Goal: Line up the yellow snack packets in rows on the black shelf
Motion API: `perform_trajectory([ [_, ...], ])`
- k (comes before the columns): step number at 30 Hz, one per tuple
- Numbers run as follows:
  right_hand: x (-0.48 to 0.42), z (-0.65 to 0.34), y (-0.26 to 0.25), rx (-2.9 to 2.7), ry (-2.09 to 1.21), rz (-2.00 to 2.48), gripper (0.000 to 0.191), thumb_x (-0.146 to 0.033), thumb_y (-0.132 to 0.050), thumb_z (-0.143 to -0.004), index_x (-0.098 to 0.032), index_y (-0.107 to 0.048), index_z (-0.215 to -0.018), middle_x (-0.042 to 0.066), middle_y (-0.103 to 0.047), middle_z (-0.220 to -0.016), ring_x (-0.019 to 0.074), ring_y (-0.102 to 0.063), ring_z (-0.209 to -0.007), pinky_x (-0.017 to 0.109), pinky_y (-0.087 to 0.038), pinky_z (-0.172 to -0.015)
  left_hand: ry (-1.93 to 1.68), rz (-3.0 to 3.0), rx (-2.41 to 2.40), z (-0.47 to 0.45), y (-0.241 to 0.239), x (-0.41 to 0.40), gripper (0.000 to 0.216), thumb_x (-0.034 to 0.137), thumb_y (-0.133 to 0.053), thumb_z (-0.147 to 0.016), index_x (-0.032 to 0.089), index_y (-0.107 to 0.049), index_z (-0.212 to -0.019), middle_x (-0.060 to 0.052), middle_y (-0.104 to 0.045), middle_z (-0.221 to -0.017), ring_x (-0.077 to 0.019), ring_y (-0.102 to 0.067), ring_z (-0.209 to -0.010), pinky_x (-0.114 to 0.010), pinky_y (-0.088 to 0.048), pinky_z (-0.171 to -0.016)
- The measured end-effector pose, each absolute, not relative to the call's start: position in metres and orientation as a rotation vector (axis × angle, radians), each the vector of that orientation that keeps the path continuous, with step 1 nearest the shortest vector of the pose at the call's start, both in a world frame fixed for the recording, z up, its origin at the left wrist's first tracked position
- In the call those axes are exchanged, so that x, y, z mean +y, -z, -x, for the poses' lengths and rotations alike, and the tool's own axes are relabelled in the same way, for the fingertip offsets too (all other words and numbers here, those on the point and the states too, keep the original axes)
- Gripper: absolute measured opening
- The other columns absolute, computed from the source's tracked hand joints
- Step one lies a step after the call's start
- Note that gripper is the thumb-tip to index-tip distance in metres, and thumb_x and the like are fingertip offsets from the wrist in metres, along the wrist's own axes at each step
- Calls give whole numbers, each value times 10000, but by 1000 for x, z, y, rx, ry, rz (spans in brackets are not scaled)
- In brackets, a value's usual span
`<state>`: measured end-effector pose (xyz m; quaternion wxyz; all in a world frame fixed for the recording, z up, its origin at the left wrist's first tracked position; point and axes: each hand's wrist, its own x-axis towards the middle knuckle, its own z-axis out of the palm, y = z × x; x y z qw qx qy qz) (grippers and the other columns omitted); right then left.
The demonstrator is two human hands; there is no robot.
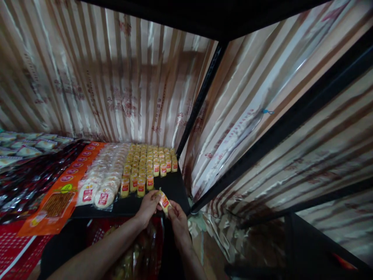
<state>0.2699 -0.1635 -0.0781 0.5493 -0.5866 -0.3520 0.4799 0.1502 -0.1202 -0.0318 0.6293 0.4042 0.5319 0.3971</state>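
Observation:
Between my hands is a small yellow snack packet [164,202] with a red and white label, tilted, held just in front of the black shelf [167,185]. My left hand [150,205] pinches its upper left end. At its lower right end, my right hand [177,216] grips with thumb and fingers. Right behind them, rows of matching yellow packets [141,186] stand upright on the shelf, with the front row ending unevenly toward the right. To their left lie rows of round white wrapped cakes [104,197] with red labels.
Orange snack bags [60,194] and dark red shiny packets [32,186] fill the shelf's left. White packets [23,151] lie far left. A red basket [23,245] and a bin of wrapped goods [136,252] sit below. A black post [204,99] rises at the corner, before striped curtains [131,77].

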Motion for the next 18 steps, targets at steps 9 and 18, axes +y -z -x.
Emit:
perform_trajectory([
  [9, -104, -271, 93, -1344, -243, 1660, 456, -346, -489, -787, -116, -556, -1175, 159, -592, -1176, 275, -514, -1098, 436, -424, -923, -893, -1463, 1470, -177, 41, -54, 276, 178, -496, -803, 152, -595, -1060, -63, -670, -954, -138, -617, -793, -247, -459, -763],
  [18, -50, -286, 114, -1284, -253, 1729, 499, -277, -463, -760, -86, -509, -1219, 173, -612, -1090, 264, -570, -975, 401, -468, -821, -800, -1600, 1526, -206, 38, -18, 318, 277, -506, -821, 170, -587, -1109, -84, -672, -1042, -190, -624, -913, -294, -448, -843],
])
